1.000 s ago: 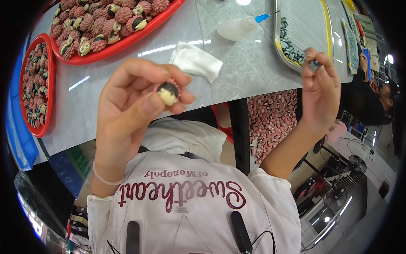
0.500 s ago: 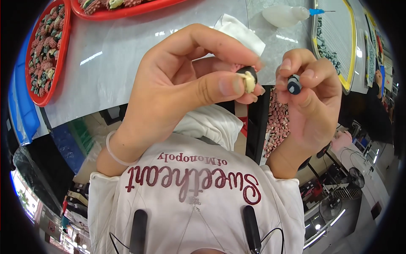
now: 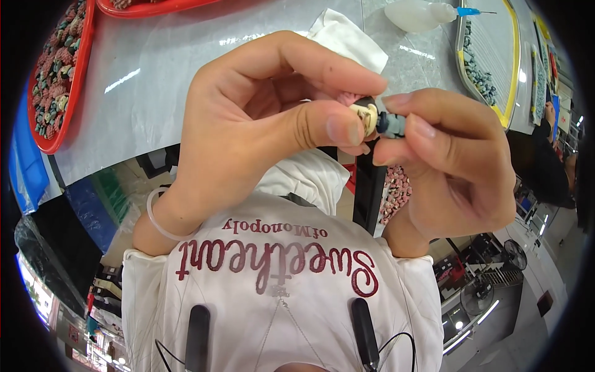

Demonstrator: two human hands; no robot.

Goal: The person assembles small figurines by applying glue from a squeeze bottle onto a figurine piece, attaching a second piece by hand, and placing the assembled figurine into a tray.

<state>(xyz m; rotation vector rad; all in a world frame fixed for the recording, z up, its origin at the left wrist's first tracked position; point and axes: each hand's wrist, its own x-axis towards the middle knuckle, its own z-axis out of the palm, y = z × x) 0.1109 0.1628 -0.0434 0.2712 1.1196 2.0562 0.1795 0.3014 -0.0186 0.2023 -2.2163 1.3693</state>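
Note:
My left hand (image 3: pixel 248 124) pinches a small figurine head (image 3: pixel 367 115) between thumb and fingers. The head has a cream face, a dark top and a bit of pink behind it. In my right hand (image 3: pixel 465 158), thumb and fingertips grip a tiny grey-blue figurine body (image 3: pixel 393 125) with a dark blue end. That dark end meets the underside of the head, or nearly so; the exact contact is too small to tell. Both hands are raised over the near edge of the table (image 3: pixel 149 111).
A red tray (image 3: pixel 82 80) of pink, dark and cream pieces stands at the left, with another red tray (image 3: pixel 155 8) at the far left. White cloth or paper (image 3: pixel 347 40), a needle-tipped squeeze bottle (image 3: pixel 415 15) and a yellow-edged tray (image 3: pixel 505 74) of grey-blue pieces lie beyond my hands.
My right hand has come left and turned, bringing the grey-blue body up against the head. My left hand still holds the head, its face now turned more into view.

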